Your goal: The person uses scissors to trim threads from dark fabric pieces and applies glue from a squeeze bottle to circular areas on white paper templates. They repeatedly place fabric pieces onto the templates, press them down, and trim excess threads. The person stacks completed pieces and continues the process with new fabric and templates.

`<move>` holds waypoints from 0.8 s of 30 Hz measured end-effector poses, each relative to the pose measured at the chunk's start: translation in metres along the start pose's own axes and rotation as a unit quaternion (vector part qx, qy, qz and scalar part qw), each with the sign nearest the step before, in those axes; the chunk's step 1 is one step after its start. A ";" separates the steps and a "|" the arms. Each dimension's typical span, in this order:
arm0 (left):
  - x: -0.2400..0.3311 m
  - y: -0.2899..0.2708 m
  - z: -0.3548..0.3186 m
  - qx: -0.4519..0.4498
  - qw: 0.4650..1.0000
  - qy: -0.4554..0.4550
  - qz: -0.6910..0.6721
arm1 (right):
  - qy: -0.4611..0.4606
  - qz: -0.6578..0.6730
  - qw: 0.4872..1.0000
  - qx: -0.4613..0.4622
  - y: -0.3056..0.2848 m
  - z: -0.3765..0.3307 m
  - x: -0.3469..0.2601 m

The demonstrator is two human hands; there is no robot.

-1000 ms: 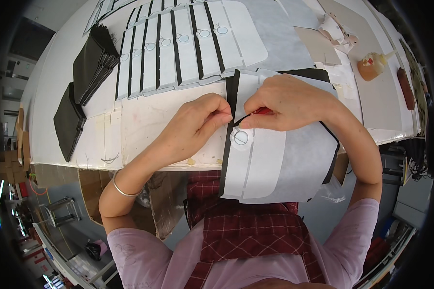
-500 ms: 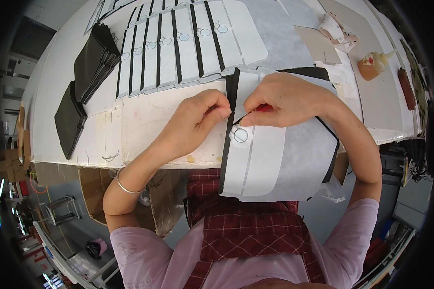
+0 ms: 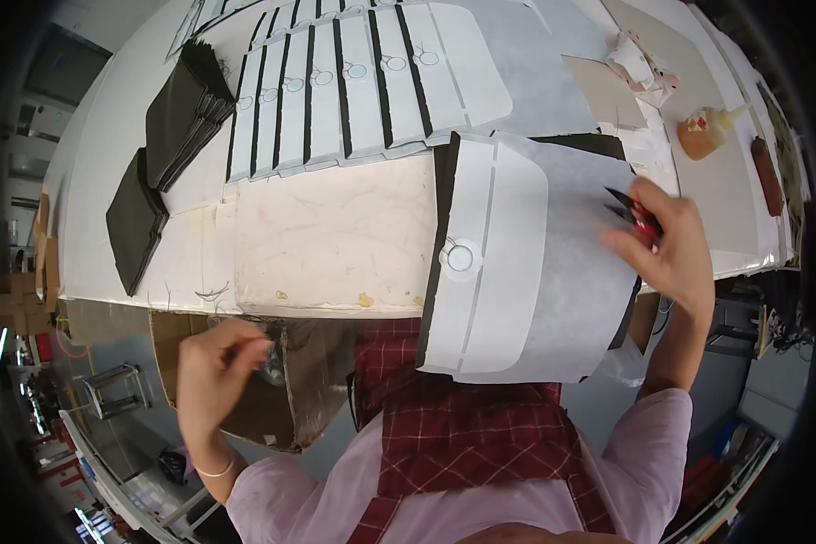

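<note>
Small thread snips [image 3: 620, 207] with dark blades and a red grip sit in my right hand [image 3: 673, 247], raised over the right side of the panel and slightly blurred. My left hand [image 3: 213, 367] is off the table's front edge, above a cardboard box, its thumb and fingers pinched together; whatever is between them is too small to make out. A white-faced panel [image 3: 576, 272] with black edging lies partly over the table edge, touched by neither hand. Near its left edge is a pale round piece [image 3: 460, 258] with a dark ring around it.
Overlapping white strips [image 3: 363, 100] with black edges and round pieces lie at the back. Folded black pieces [image 3: 181, 118] are stacked at left. A bottle of amber liquid [image 3: 703, 134] stands at right. Thread scraps [image 3: 211, 295] lie by the front edge, above the open cardboard box [image 3: 313, 381].
My left hand has moved from the panel down and left, past the table edge. My right hand has drawn away to the right with the snips, uncovering the panel.
</note>
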State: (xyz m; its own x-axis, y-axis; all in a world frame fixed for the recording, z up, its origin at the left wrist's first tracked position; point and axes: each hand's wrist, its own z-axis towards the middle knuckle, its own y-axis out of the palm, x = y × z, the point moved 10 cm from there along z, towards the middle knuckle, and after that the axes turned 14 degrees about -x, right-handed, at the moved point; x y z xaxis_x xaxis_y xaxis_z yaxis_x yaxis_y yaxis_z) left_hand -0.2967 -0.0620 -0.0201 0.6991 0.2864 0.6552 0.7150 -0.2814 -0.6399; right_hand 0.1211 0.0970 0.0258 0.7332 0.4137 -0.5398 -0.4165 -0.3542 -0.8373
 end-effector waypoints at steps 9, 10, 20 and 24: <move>0.101 0.154 0.044 -0.386 0.898 0.085 -0.191 | 0.099 0.202 0.961 0.157 0.063 -0.130 0.053; 0.112 0.153 0.041 -0.397 0.889 0.089 -0.208 | 0.100 0.243 0.951 0.165 0.068 -0.136 0.057; 0.319 0.113 0.016 -0.319 0.683 0.604 -0.257 | 0.074 0.397 0.864 0.301 0.058 -0.156 0.091; 0.375 0.068 0.053 -0.227 0.739 0.617 -0.148 | 0.005 0.403 0.842 0.358 -0.001 -0.116 0.114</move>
State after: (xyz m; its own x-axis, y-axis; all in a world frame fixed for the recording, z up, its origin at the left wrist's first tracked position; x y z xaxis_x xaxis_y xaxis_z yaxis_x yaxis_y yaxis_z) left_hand 0.0139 0.0746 0.1603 -0.2207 -0.5770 0.7864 0.5671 -0.7318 -0.3779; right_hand 0.2679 0.0476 -0.0245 0.0594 0.2717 -0.9606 -0.9959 0.0824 -0.0383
